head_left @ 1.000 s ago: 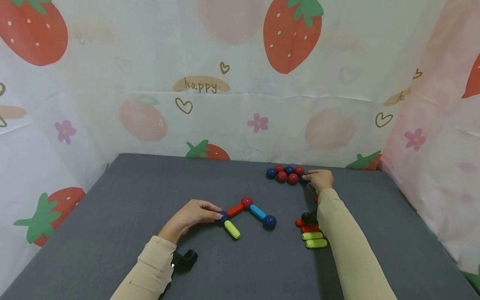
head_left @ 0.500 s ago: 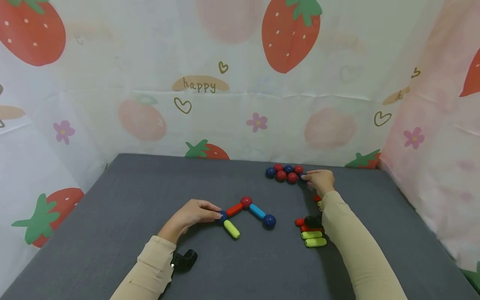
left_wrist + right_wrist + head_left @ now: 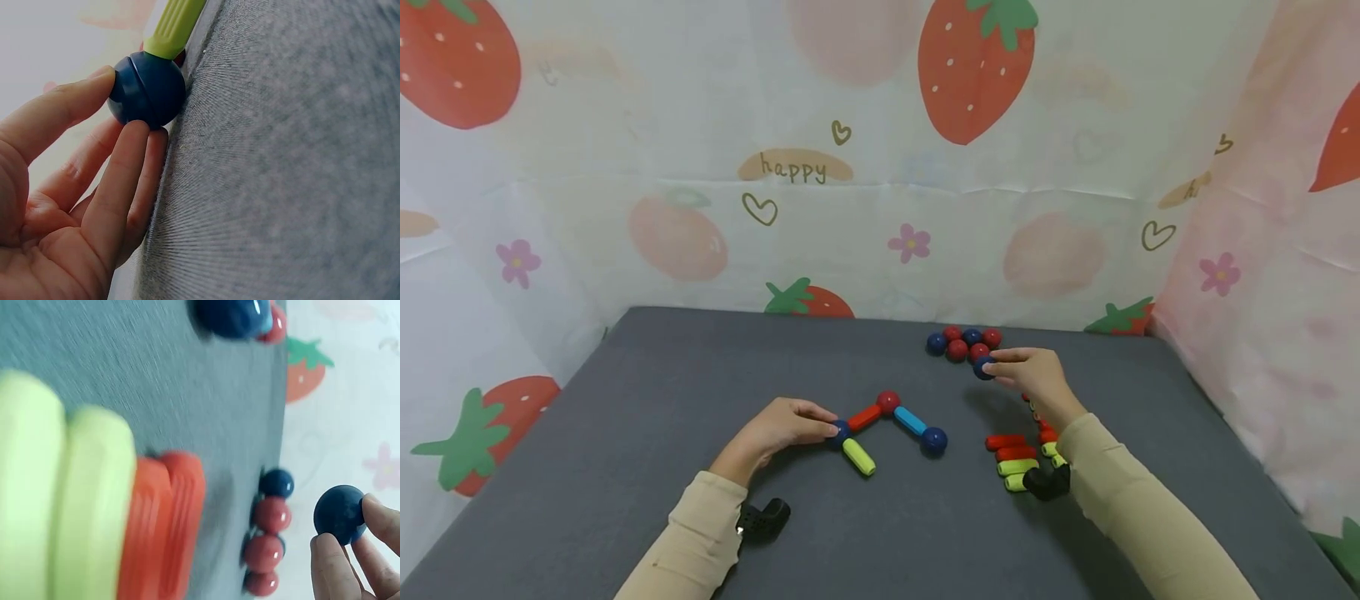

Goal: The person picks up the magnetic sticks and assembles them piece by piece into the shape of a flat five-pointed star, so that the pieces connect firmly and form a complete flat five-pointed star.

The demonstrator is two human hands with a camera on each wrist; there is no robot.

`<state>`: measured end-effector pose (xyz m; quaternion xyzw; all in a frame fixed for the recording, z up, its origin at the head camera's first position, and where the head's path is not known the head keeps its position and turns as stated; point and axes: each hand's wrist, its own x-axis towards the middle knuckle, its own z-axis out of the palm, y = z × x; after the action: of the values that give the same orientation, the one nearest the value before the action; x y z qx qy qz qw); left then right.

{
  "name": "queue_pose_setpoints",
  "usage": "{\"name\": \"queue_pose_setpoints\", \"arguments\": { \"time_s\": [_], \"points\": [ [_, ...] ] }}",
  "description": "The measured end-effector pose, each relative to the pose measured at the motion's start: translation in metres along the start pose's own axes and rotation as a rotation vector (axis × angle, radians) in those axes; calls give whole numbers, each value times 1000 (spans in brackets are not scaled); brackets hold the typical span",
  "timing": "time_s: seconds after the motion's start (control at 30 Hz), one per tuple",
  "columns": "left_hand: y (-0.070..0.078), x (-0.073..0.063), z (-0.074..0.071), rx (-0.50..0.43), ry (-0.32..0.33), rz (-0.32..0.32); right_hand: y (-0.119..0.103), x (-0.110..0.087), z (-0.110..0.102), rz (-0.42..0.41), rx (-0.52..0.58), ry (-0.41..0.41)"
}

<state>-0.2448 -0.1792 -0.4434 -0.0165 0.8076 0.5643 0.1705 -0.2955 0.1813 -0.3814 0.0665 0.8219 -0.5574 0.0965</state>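
My left hand (image 3: 782, 429) pinches a dark blue ball (image 3: 150, 90) between thumb and fingertips, low against the table. From that ball run a yellow-green rod (image 3: 859, 457) and a red rod (image 3: 864, 418). The red rod joins a red ball (image 3: 888, 402), and a light blue rod (image 3: 910, 422) links this to another dark blue ball (image 3: 934, 441). At the back right, my right hand (image 3: 1036, 379) holds a separate dark blue ball (image 3: 337, 512) above the table, gripped by thumb and fingers. The right wrist view shows it apart from the other balls.
A cluster of red and blue balls (image 3: 957, 351) sits by the table's back edge. Red rods (image 3: 1005, 442) and yellow-green rods (image 3: 1017, 468) lie in rows under the right forearm, partly hidden by the black wrist camera (image 3: 1047, 482). A strawberry-print cloth (image 3: 835, 242) rises behind the grey table (image 3: 700, 375).
My right hand has lifted a blue ball away from the cluster and drawn it nearer and slightly left. My left hand keeps its hold on the joined pieces.
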Motion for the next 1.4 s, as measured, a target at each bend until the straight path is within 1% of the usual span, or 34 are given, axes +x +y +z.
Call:
{"name": "queue_pose_setpoints", "arguments": {
  "time_s": [0.23,0.47,0.57,0.67,0.8,0.9,1.1,1.27,1.4],
  "points": [
    [1,0,-1,0,-3,1,-1,-17,13,-20,-19,-26],
    [2,-2,0,5,-13,5,2,-32,27,-70,-25,-68],
    [2,-2,0,3,-14,4,3,-39,35,-77,-37,-87],
    [1,-1,-1,-3,-15,5,5,-47,44,-82,-60,-110],
    [1,0,-1,-4,-11,6,6,-56,56,-96,-129,-116],
    [1,0,-1,-4,-12,6,7,-62,65,-110,-150,-125],
    [1,0,0,-12,-15,9,9,-67,79,-124,-120,-196],
    [1,0,0,-5,-14,11,13,-68,89,-141,-147,-269],
    [1,-1,0,6,-10,10,15,-69,98,-151,-161,-296]
  ]
}}
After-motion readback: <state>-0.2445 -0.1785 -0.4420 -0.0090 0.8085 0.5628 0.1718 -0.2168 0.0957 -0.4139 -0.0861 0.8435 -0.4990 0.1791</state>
